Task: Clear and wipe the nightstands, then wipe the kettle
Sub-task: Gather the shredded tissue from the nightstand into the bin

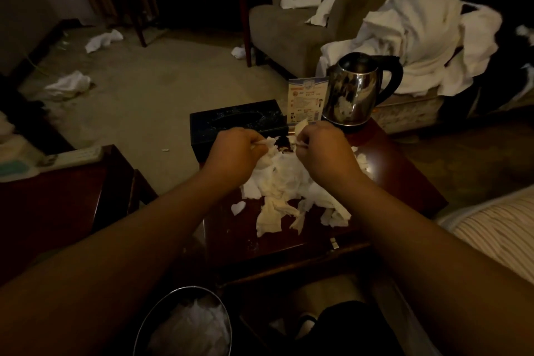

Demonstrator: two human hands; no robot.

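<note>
Looking down on a dim room, we take the dark red nightstand [398, 170] as our landmark. On its top lies a heap of torn white tissue [289, 182], spread from the middle toward the near edge, with small scraps just beside it. Our left hand [234, 153] hovers over the far left part of the heap, its fingers curled and pinching a bit of the tissue. Our right hand [320, 147] is over the far right part, fingers curled round another white scrap held up above the pile.

At the far right corner of the nightstand stands the steel kettle [358, 89] with its black handle turned to the right, upright on its base. Just left of the kettle a printed card [306, 101] stands upright. At the far left corner sits a dark tissue box [237, 121], partly behind our left hand.

Left of the nightstand is a second dark wooden stand [57, 196] with some pale items at its far edge; we cannot tell what they are. Near us, below the nightstand, a round bin [185, 324] with a metal rim holds a white liner or paper.

Beyond the nightstand, an upholstered armchair [289, 26] carries white towels, and a larger mound of white linen [419, 37] lies behind the kettle. Crumpled white cloths [69, 84] are scattered over the pale carpet [150, 89]. To the right of the nightstand shows a striped mattress edge [497, 231].
</note>
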